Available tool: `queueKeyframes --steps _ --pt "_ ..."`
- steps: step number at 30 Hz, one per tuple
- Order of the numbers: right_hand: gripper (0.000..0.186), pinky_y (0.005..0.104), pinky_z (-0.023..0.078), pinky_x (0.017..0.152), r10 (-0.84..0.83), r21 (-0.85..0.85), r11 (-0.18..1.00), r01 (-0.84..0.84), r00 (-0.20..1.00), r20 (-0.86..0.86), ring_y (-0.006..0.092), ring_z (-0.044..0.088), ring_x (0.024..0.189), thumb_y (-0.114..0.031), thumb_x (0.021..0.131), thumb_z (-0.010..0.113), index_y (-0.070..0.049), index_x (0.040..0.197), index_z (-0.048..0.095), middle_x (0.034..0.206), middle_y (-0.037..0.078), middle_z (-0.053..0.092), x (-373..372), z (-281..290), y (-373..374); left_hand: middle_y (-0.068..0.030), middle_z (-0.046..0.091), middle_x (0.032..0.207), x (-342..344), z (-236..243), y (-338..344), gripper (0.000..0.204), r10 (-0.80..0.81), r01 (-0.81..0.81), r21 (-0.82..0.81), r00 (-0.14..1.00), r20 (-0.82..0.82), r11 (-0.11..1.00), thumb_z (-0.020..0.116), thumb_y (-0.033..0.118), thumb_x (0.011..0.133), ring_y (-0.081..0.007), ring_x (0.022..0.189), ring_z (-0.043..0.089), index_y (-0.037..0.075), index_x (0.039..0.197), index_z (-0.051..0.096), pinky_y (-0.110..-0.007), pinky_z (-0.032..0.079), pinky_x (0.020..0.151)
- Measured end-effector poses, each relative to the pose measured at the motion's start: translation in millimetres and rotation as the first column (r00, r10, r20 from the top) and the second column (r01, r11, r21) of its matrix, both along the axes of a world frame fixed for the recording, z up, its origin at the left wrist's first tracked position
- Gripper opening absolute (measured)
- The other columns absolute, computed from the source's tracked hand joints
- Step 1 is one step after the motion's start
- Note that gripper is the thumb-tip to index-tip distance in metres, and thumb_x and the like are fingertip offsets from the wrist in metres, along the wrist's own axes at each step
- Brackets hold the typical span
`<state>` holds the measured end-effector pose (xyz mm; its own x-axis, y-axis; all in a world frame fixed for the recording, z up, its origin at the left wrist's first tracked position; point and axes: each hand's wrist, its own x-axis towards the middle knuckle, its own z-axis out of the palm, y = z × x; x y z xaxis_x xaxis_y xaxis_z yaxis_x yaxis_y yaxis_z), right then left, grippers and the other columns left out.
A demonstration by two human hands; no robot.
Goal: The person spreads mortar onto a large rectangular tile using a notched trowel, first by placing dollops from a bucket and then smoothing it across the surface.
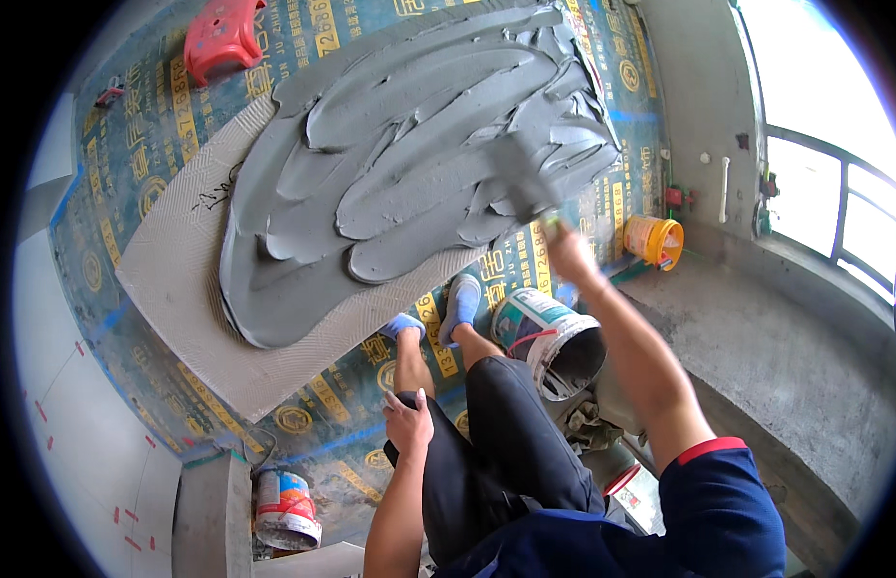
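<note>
A large tile lies back-up on the floor, its ribbed underside showing along the near and left edges. Thick grey mortar covers most of it in broad overlapping swirls. My right hand, arm stretched forward, grips a trowel by its handle. The trowel's grey, slightly blurred blade is over the mortar's right part; whether it touches the mortar I cannot tell. My left hand rests on my left knee, fingers loosely apart and holding nothing.
Printed green-and-yellow sheeting covers the floor. Beside my right leg a white bucket lies tipped. A yellow bucket is near the window wall, a red stool at far left, and another bucket at near left. A concrete ledge runs along the right.
</note>
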<state>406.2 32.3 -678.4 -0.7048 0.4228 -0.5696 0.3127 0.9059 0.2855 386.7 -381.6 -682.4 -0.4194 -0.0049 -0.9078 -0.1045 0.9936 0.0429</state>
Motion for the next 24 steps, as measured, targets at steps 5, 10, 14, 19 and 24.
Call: queueKeyframes --steps 5,10,14,19,24 --pt "0.055 0.0320 0.045 0.049 -0.974 -0.680 -0.221 0.699 -0.193 0.119 0.0166 0.052 0.055 -0.055 0.094 0.047 -0.003 0.109 0.055 0.075 0.009 0.057 -16.1 15.0 16.0 -0.0273 0.052 0.121 1.3 3.0 -7.0 0.078 -0.086 0.086 -0.054 0.996 0.007 0.995 0.050 0.054 0.090 -0.0425 0.102 0.060 -0.003 0.140 0.033 -0.048 0.049 0.088" --pt "0.046 0.0468 0.050 0.074 -0.922 -0.715 0.162 0.681 0.363 0.137 0.0403 0.063 0.081 -0.038 0.094 0.051 -0.001 0.120 0.051 0.086 0.023 0.065 -26.1 8.3 -190.7 -0.0265 0.054 0.119 12.9 1.6 -3.1 0.075 -0.182 0.179 -0.064 0.982 -0.050 0.982 0.054 0.051 0.089 -0.0402 0.101 0.061 -0.001 0.139 0.036 -0.046 0.050 0.087" --pt "0.044 0.0507 0.052 0.075 -0.773 -0.783 0.282 0.555 0.615 0.157 0.0424 0.066 0.083 -0.040 0.094 0.051 -0.001 0.114 0.049 0.076 0.025 0.064 -33.5 32.8 -242.9 -0.0278 0.053 0.120 17.4 -3.6 -8.9 0.074 -0.206 0.203 -0.061 0.977 -0.051 0.977 0.053 0.051 0.090 -0.0410 0.103 0.060 -0.001 0.139 0.035 -0.047 0.049 0.087" --pt "0.038 0.0490 0.054 0.064 -0.676 -0.512 0.622 0.593 0.736 0.032 0.0376 0.067 0.071 -0.042 0.095 0.048 -0.006 0.108 0.049 0.078 0.021 0.067 24.7 19.7 -93.1 -0.0292 0.051 0.126 14.1 -0.1 -14.6 0.077 -0.259 0.256 -0.088 0.965 -0.028 0.963 0.049 0.052 0.092 -0.0410 0.110 0.057 -0.003 0.141 0.031 -0.046 0.048 0.091" --pt "0.049 0.0422 0.055 0.057 -0.495 -0.083 0.850 0.520 0.736 -0.462 0.0324 0.066 0.062 -0.046 0.098 0.041 0.000 0.112 0.049 0.072 0.023 0.065 132.8 -11.5 132.0 -0.0306 0.048 0.130 40.7 0.4 18.2 0.077 -0.314 0.317 -0.054 0.947 0.060 0.947 0.047 0.053 0.092 -0.0419 0.114 0.054 -0.004 0.141 0.031 -0.046 0.046 0.095"
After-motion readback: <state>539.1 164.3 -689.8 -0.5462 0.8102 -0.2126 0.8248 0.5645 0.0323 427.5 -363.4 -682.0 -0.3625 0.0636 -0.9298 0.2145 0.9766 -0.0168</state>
